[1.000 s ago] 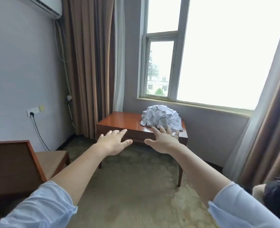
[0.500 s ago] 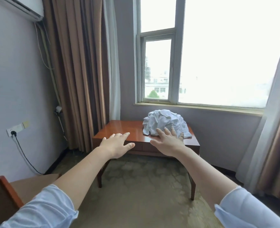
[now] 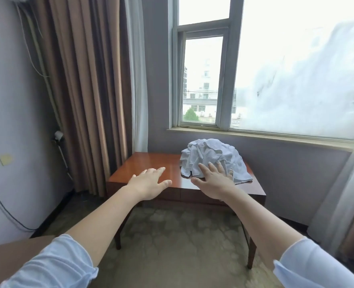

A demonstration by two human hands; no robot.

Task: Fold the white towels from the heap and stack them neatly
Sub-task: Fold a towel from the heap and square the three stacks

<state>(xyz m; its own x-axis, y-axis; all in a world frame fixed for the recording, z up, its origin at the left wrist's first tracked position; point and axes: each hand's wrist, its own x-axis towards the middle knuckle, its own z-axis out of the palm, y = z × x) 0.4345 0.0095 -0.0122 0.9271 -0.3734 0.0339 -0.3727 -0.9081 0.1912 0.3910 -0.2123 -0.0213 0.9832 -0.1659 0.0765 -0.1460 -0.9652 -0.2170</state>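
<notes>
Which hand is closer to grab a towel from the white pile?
Probably the right hand: its open fingers line up with the heap of white towels on the right half of the table. The left hand points at bare wood, left of the heap.

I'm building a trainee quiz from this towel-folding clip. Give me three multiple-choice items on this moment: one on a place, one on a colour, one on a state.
1. The towel heap lies on the table's: A left part; B right part; C front edge, hanging off.
2. The table top is: A white; B reddish-brown; C black.
3. The left hand and the right hand are: A both open; B both gripping a towel; C both in fists.

Answers:
1. B, the heap sits on the right half.
2. B, the top is glossy reddish-brown wood.
3. A, the fingers are stretched out and hold nothing.
</notes>
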